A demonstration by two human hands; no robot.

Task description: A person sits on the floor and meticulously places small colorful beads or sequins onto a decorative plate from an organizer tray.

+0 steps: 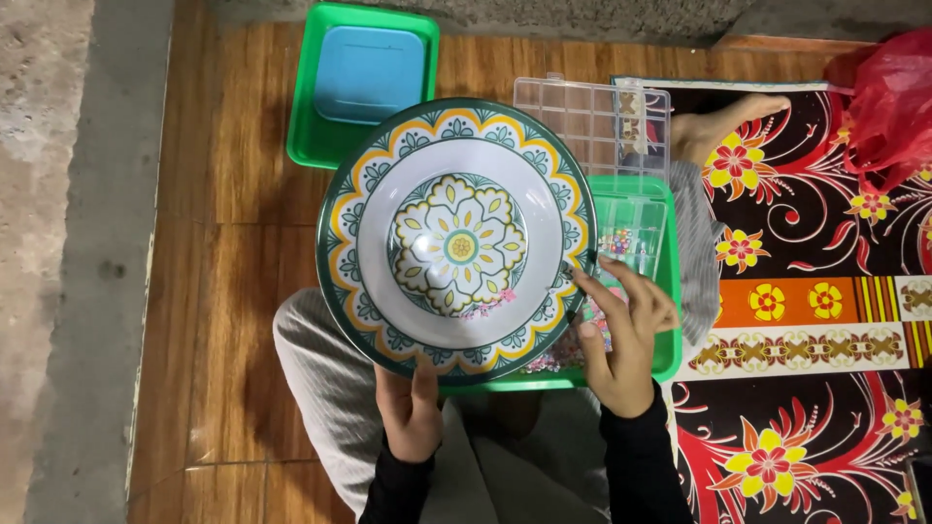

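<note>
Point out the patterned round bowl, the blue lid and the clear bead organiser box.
Patterned round bowl (458, 243), head view: flower at its centre.
Blue lid (370, 73), head view: its flat middle.
Clear bead organiser box (582, 121), head view: open lid's grid.

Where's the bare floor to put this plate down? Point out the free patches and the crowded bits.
Free: the wooden floor left of the plate, between the grey concrete strip and the green tray with the blue lid. Crowded: right of the plate, where the right hand, the green bead tray and the clear compartment box meet. The left hand grips the plate's near rim.
</note>
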